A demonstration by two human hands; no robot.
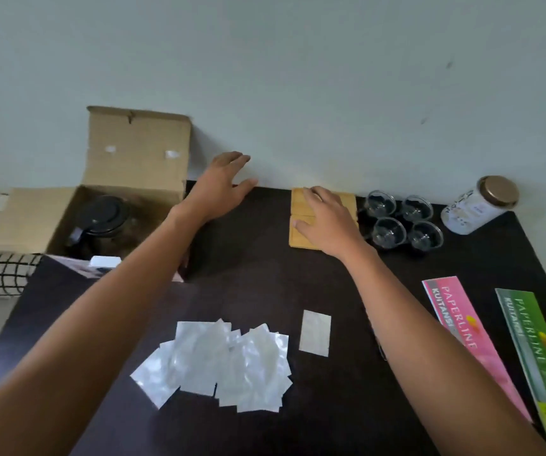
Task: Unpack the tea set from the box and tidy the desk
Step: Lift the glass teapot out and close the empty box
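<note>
Currently, 1 cardboard box is sitting open at the desk's far left corner, rear flap leaning up toward the wall; 1 dark-lidded glass teapot is lying inside, not yet unpacked.

4 clear glass cups are standing in a tight 2-by-2 cluster along the back edge, seemingly to free the middle.

1 folded cardboard insert is lying just beside them; the right hand is pressing it flat, fingers spread, clamped on nothing.

The left hand is hovering empty near the wall, fingers loosely apart, between box and insert.

1 jar is occupying the far right corner.

2 receipt books are lining the right edge; silver sachets are crowding the near centre. Open room is remaining mid-desk.
</note>
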